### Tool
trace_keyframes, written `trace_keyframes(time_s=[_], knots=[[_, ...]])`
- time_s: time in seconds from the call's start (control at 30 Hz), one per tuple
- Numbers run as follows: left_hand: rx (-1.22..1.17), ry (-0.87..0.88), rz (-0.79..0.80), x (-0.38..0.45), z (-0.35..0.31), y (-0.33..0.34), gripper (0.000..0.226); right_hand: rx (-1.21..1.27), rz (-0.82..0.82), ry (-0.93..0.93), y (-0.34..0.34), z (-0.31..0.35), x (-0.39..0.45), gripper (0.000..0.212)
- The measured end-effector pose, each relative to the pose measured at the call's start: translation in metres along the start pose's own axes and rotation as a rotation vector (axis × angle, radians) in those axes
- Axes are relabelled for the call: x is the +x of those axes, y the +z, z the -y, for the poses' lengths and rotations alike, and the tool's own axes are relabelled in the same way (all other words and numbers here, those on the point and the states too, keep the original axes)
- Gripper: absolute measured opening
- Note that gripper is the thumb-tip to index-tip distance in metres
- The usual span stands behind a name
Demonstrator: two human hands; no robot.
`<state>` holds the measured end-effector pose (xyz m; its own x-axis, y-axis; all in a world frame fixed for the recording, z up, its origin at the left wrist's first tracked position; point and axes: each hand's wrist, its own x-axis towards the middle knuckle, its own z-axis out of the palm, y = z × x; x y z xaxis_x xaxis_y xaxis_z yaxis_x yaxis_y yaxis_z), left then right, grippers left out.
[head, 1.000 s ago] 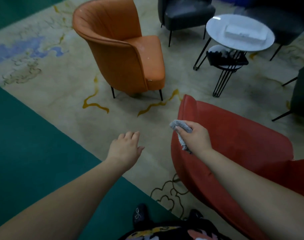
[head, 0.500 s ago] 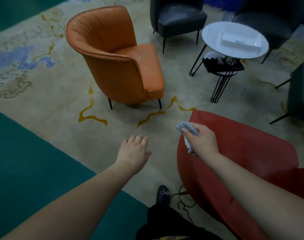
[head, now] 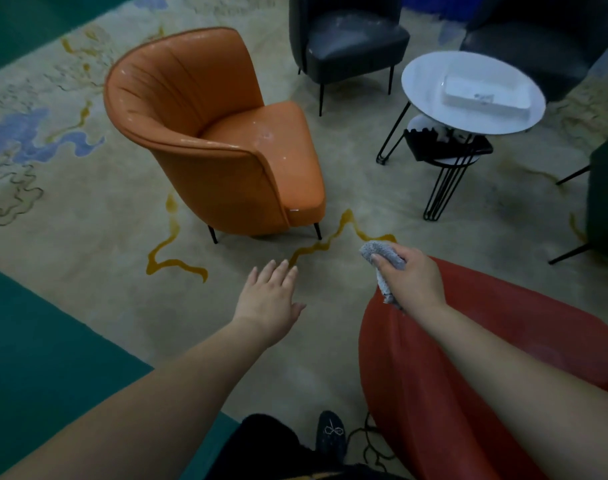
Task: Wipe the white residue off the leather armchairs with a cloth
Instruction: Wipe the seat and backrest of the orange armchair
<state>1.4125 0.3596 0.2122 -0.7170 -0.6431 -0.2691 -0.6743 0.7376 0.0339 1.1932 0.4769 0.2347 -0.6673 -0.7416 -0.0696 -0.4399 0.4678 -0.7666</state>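
My right hand [head: 411, 282] grips a bunched grey cloth [head: 378, 258] above the rounded back edge of a red leather armchair [head: 503, 341] at the lower right. My left hand [head: 269, 299] hovers over the carpet with fingers straight, holding nothing. An orange leather armchair [head: 226, 133] stands ahead on the carpet, with white specks on its seat and backrest. A dark grey armchair [head: 347, 39] behind it also shows pale smears on its seat.
A round white table [head: 434, 81] with black wire legs holds a white box [head: 486, 95]; a lower black-topped side table [head: 448, 150] stands under it. More dark chairs [head: 607, 188] sit at the right edge. Beige patterned carpet [head: 88, 220] meets green floor at the left. My shoe [head: 330, 434] shows below.
The view has advanced toward the orange armchair, which appears larger and nearer. Both hands have stretched forward, the right one still gripping the cloth. My left fingers have straightened.
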Motion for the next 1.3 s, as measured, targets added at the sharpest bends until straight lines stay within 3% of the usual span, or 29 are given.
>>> trace_keyframes(time_s=[0.27,0.5,0.7,1.03,1.3], knots=[[0.001,0.093,0.006,0.078,0.055,-0.023,0.071,-0.074,-0.064,0.018,0.028,0.030,0.068,0.020],[-0.010,0.172,-0.058,0.152,0.118,-0.058,0.071,-0.063,-0.090,0.064,0.060,0.084,0.135,0.015],[0.025,0.194,-0.024,0.201,0.160,-0.071,0.071,-0.025,-0.174,0.109,0.074,0.105,0.170,0.016],[-0.024,0.178,0.029,0.288,0.149,-0.078,0.073,-0.014,-0.128,0.195,0.058,0.090,0.249,0.018],[0.018,0.079,0.049,0.379,0.139,-0.107,0.072,-0.017,-0.034,0.103,0.032,0.093,0.368,0.015]])
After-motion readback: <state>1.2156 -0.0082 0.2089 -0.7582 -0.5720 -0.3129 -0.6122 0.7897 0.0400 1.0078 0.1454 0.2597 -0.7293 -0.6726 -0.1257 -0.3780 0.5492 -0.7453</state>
